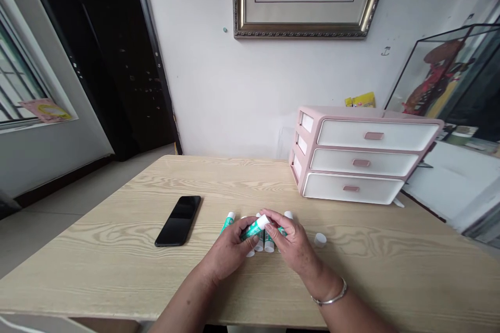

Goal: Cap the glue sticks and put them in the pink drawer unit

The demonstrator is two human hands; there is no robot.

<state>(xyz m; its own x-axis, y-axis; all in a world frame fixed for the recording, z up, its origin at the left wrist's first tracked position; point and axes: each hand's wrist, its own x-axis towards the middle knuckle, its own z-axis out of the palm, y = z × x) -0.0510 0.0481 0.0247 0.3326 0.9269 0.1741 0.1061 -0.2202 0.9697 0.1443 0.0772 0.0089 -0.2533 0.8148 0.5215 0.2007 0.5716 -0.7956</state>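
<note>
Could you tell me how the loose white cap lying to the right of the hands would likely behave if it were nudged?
The white cap looks small and thin-walled, so it is probably very light and would skid easily on the smooth wooden table. It seems to stand on its flat end, apart from the glue sticks; tipped onto its round side, it could well roll away.

My arms come into view bare from the forearm down — no sleeves, no gloves, nothing covering either of my hands. On my right wrist sits a thin silver bangle, a plain, smooth metal band that catches the light — it is the only thing I wear here. My left hand and right hand carry no rings that I can make out.
</note>
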